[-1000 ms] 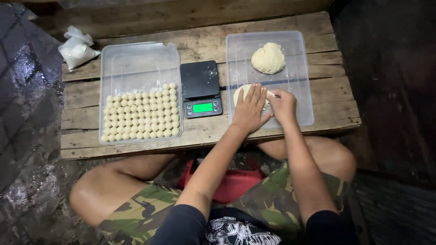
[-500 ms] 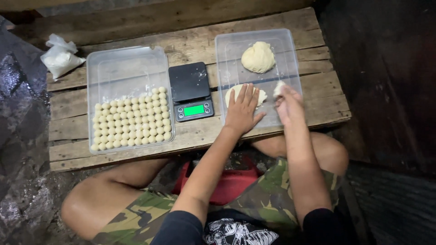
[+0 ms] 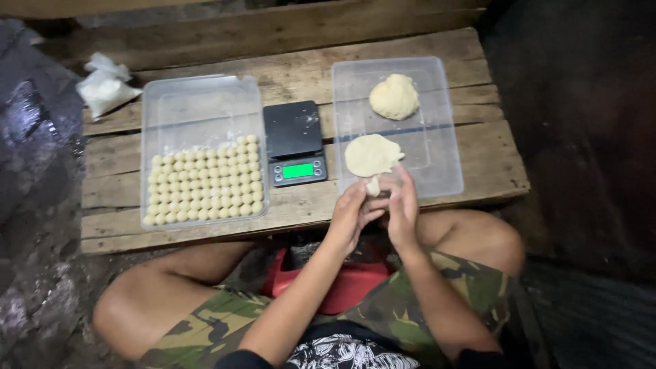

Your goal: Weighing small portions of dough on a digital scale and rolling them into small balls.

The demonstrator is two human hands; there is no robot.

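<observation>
My left hand [image 3: 350, 217] and my right hand [image 3: 403, 208] meet at the near edge of the wooden table, pinching a small piece of pale dough [image 3: 373, 186] between their fingers. Just beyond them a flattened dough disc [image 3: 371, 155] lies in a clear plastic tray [image 3: 444, 164], with a rounder dough lump [image 3: 394, 96] farther back in the same tray. Left of the tray stands a small black digital scale [image 3: 295, 142] with a lit green display.
A second clear tray [image 3: 195, 109] at the left holds several rows of small dough balls [image 3: 205, 180]. A white plastic bag [image 3: 104, 87] lies at the table's far left corner. A red stool [image 3: 342, 283] shows between my knees.
Both hands left the flattened dough and drew back to the table's near edge, bringing a small torn-off piece between them. The camera view also shifted.
</observation>
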